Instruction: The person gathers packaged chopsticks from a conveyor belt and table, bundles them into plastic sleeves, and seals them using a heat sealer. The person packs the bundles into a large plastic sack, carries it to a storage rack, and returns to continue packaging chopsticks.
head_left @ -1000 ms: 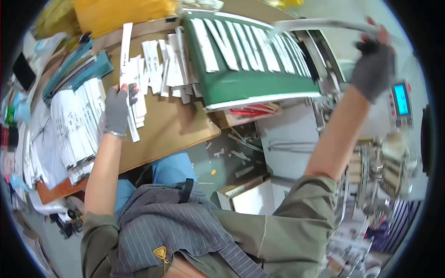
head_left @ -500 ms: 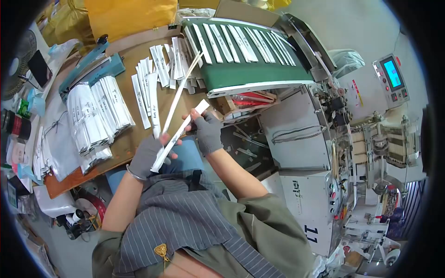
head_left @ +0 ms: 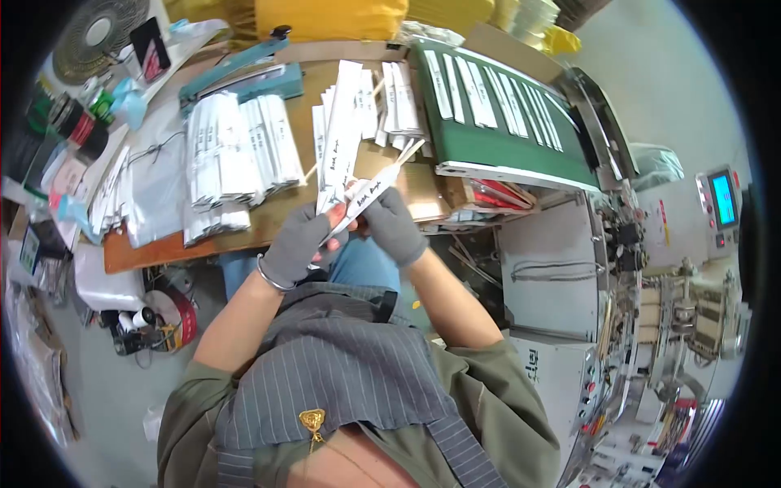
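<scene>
Left hand: gloved left hand [head_left: 299,246], back up, fingers curled in; it grips the upright sleeve [head_left: 342,122] and steadies the lower end of the tilted sleeve [head_left: 370,195]; the upright one's bottom is hidden
Right hand: gloved right hand [head_left: 392,228], just beside it, fingers bent closely around the tilted sleeve; some fingertips are out of sight behind the paper
Sticks: two pale stick tips [head_left: 413,150] show above the right hand; their lengths are covered
Stack left of left hand: many filled sleeves [head_left: 220,154] on the table [head_left: 268,221], overlapping, uncountable
Ahead of hands: loose sleeves [head_left: 400,102]; partly covered
Beyond right hand: one green belt [head_left: 504,154] bearing roughly ten sleeves; exact count unclear
</scene>
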`<act>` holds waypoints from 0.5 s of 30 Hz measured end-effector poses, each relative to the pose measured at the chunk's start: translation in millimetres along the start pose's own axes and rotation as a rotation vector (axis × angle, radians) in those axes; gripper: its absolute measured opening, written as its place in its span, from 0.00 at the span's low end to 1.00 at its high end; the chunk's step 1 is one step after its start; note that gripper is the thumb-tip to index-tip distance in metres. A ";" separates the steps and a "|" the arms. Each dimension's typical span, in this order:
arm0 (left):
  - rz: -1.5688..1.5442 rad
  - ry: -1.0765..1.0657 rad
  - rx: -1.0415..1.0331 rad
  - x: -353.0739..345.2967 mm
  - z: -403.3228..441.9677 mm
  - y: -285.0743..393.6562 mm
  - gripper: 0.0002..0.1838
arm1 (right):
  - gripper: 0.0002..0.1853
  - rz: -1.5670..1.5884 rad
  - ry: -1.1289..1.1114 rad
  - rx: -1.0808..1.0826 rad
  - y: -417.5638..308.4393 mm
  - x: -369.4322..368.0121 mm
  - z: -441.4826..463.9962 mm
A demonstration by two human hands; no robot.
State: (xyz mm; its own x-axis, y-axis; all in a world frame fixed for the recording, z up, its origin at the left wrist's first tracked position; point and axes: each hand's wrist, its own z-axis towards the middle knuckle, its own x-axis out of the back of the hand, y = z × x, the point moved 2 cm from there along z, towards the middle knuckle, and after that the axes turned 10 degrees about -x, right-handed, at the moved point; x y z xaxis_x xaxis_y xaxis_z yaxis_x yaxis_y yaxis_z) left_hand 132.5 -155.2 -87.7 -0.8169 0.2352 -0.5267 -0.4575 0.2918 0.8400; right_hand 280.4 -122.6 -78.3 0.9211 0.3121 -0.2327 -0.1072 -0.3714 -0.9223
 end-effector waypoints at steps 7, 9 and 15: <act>0.059 0.089 -0.032 19.4 -19.8 -4.0 0.16 | 0.14 -0.093 0.039 0.126 -43.7 14.0 0.0; 0.059 0.070 -0.058 16.5 -22.9 -3.2 0.16 | 0.12 -0.255 0.035 0.049 -41.6 11.2 8.7; 0.246 0.205 -0.126 39.0 -45.2 9.1 0.16 | 0.12 0.479 0.186 0.178 -69.5 76.8 42.6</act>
State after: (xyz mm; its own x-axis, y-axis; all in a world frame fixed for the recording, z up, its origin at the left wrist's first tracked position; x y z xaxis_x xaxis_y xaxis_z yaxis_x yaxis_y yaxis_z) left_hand 80.6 -185.3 -94.7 -0.9558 0.0893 -0.2800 -0.2675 0.1300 0.9547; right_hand 342.6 -35.6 -45.2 0.8029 -0.0219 -0.5957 -0.5777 -0.2749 -0.7685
